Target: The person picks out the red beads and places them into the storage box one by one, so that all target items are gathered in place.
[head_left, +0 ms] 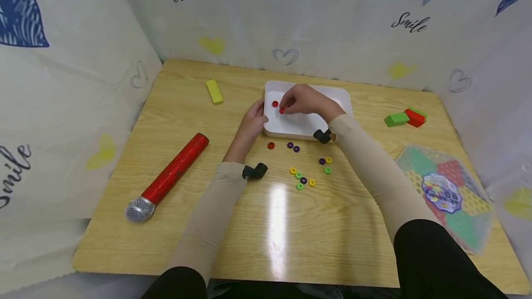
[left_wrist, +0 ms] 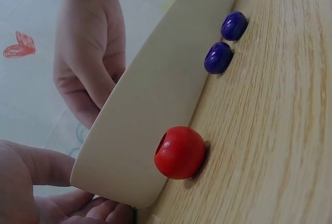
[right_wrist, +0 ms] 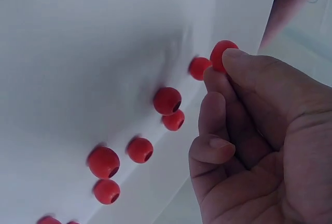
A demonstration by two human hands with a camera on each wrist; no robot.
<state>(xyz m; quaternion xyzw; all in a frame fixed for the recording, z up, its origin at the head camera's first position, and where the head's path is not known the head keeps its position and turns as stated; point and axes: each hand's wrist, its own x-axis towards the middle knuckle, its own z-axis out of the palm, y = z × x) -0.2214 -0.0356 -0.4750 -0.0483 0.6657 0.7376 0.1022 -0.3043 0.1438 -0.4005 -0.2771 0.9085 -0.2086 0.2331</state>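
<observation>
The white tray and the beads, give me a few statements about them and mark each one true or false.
1. The right hand pinches a red bead over the white tray. True.
2. The left hand lies flat on the microphone. False: it holds the tray's left edge; the microphone lies apart, to the left.
3. Only red beads show inside the tray. True.
4. No red bead remains on the table. False: one red bead lies just before the tray, beside two purple beads.
5. The yellow block sits inside the tray. False: the yellow block lies on the table, left of it.
</observation>
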